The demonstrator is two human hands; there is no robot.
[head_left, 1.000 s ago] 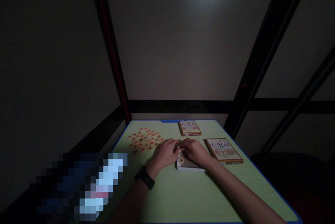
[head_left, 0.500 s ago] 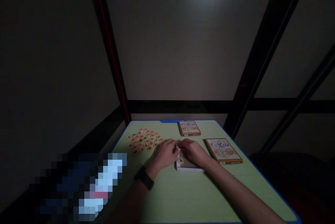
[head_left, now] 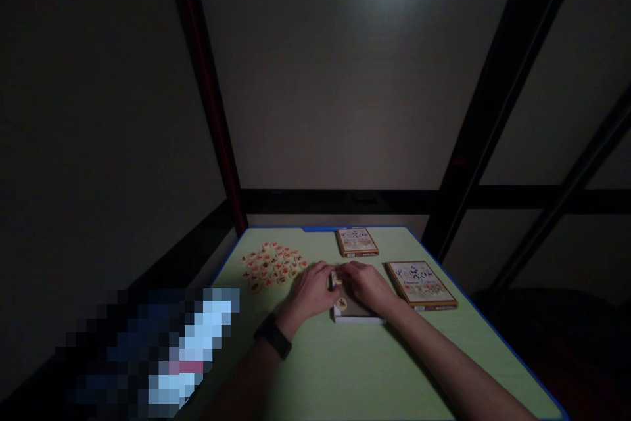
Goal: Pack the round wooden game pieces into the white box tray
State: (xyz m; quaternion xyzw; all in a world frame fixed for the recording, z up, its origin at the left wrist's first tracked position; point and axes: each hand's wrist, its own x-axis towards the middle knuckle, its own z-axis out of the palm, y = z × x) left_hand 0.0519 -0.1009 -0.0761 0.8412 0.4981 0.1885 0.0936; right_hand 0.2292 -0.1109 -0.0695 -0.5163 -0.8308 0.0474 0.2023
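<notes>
An open shallow box (head_left: 363, 320) with a white rim and brown inside lies on the table under my hands. My left hand (head_left: 315, 289) is curled round its left edge, the thumb close to a round Chinese chess piece (head_left: 338, 280). My right hand (head_left: 365, 282) reaches over the box, its fingers bent together at that same piece; the fingertips are partly hidden. A second Chinese chess piece (head_left: 341, 303), with a dark character, lies in the near left corner of the box. Left of my left hand, several loose chess pieces (head_left: 273, 266) with red or dark characters are spread out.
Two flat printed boxes with orange-brown edges lie on the pale green table (head_left: 340, 368): a smaller box (head_left: 357, 241) at the back and a larger box (head_left: 421, 283) to the right. A wall (head_left: 335, 112) stands behind the table. A pixelated patch (head_left: 197, 342) covers the lower left.
My fingertips have parted slightly, so the piece between my hands shows more clearly. The piece in the near corner and the box have shifted very slightly in view.
</notes>
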